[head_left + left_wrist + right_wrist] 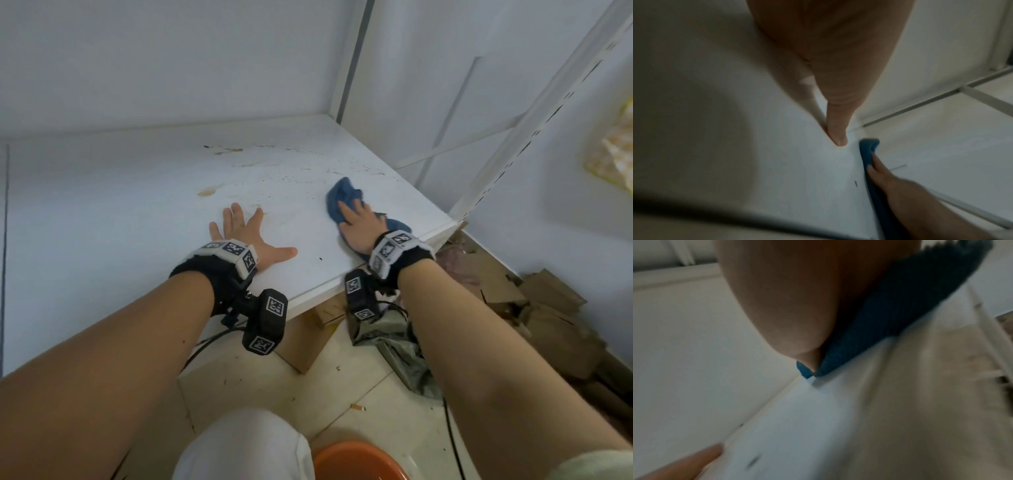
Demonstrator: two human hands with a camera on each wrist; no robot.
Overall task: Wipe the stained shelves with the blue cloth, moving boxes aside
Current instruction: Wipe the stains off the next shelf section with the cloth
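The blue cloth (346, 200) lies bunched and wrinkled on the white shelf (137, 192), near the shelf's right front corner, with one rumpled lobe pushed out ahead of the hand and a darker flap trailing behind it toward the shelf's front edge. Its weave looks like terry, deep blue and ribbed in the right wrist view, where the cloth (869, 324) fills the space under the palm. The right hand (359, 226) lies flat on top of it, fingers (344, 210) extended and pressing the fabric down onto the shelf rather than curling round it. The left hand (245, 234) rests palm down on the bare shelf well to the left of the cloth, fingers (236, 214) spread straight and the thumb stuck out to the side, holding nothing. From the left wrist view, that thumb tip touches the shelf (797, 178) just short of the cloth (869, 149), whose folded end stands in a narrow ridge beside the right hand (892, 183). The shelf surface ahead of both hands carries brownish smears (207, 192) and a scatter of dark specks (291, 178), thickest toward the back and right. Each wrist wears a black strap with a white marker band. Below the shelf edge, flattened cardboard (548, 308) and a crumpled grey-green bag (400, 346) lie on the tiled floor (342, 387), and the rim of an orange basin (356, 459) shows at the bottom.
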